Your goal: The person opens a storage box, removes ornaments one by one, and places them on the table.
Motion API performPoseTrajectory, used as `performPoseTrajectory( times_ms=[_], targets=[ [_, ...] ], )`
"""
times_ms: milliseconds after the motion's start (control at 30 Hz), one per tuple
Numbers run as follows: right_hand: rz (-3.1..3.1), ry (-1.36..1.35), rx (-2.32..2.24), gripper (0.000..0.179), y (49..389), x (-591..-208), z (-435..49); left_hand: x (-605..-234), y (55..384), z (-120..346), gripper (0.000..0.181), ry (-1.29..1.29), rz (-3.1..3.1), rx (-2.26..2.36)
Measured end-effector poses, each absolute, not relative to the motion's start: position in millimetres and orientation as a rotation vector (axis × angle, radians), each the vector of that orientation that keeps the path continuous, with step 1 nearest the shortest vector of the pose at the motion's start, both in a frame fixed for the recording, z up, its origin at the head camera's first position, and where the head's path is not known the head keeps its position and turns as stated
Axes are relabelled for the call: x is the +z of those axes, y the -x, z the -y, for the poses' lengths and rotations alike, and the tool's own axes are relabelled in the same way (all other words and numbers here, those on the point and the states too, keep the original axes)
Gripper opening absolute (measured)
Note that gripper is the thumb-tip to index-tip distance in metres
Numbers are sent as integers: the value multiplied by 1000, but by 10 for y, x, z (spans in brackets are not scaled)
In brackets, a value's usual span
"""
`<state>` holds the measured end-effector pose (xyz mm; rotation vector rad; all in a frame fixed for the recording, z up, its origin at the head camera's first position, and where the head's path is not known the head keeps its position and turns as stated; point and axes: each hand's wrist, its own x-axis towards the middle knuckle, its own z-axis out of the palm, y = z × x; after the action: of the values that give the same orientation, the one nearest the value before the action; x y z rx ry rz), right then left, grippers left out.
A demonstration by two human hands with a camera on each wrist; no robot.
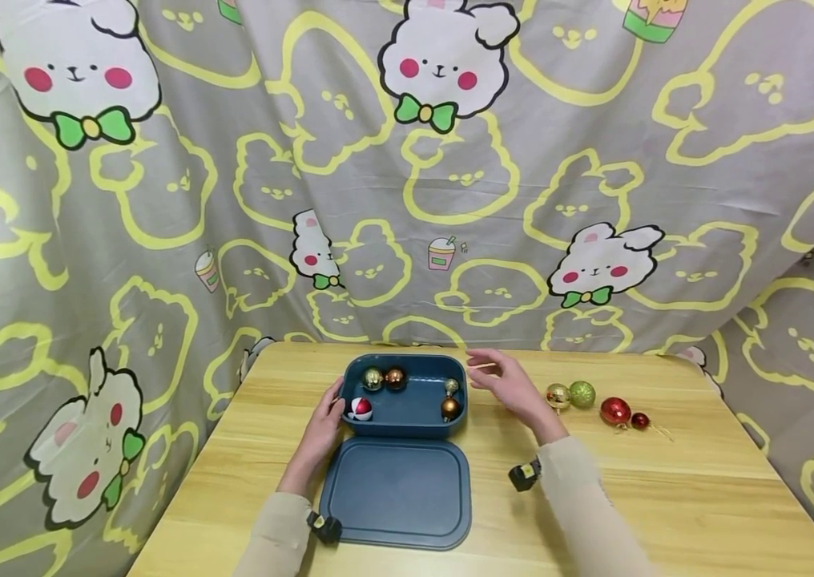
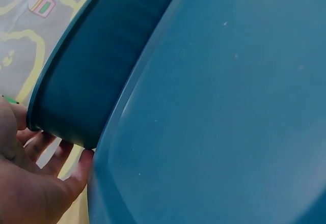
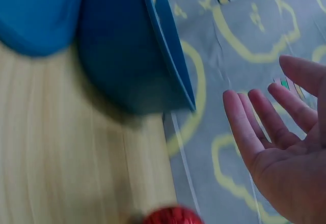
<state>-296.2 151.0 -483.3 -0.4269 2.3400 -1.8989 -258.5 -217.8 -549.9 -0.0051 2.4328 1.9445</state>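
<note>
A dark blue open box point(image 1: 403, 429) stands near the back of the table. My left hand point(image 1: 320, 425) holds its left end, thumb at the rim and fingers along the outer wall; the left wrist view shows these fingers point(image 2: 58, 155) against the box wall point(image 2: 81, 81). Inside lie a red-and-white ball point(image 1: 360, 409), a gold ball point(image 1: 372, 379), a copper ball point(image 1: 396, 378), a small gold ball point(image 1: 452, 386) and a bronze ball point(image 1: 450, 409). Beside the right end, my right hand point(image 1: 511, 385) hovers with loosely spread, empty fingers, apart from the box in the right wrist view.
The matching blue lid point(image 1: 396, 493) lies flat in front of the box. To the right on the wooden table point(image 1: 666, 489) are a gold ball point(image 1: 558, 396), a green glitter ball point(image 1: 582, 394), a red ball point(image 1: 615, 411) and a small red ball point(image 1: 640, 421). A patterned curtain point(image 1: 407, 184) hangs behind.
</note>
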Motion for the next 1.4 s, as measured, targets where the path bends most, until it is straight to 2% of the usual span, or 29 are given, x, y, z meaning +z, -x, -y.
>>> performPoseTrajectory(
  times_ms=[833, 1400],
  targets=[
    [-2083, 462, -1756, 48, 3040, -5150, -145, -5506, 2606, 2147, 51, -25, -2466, 1944],
    [-2273, 512, -1467, 48, 3080, -5237, 152, -5514, 2575, 2127, 51, -31, -2414, 1984]
  ],
)
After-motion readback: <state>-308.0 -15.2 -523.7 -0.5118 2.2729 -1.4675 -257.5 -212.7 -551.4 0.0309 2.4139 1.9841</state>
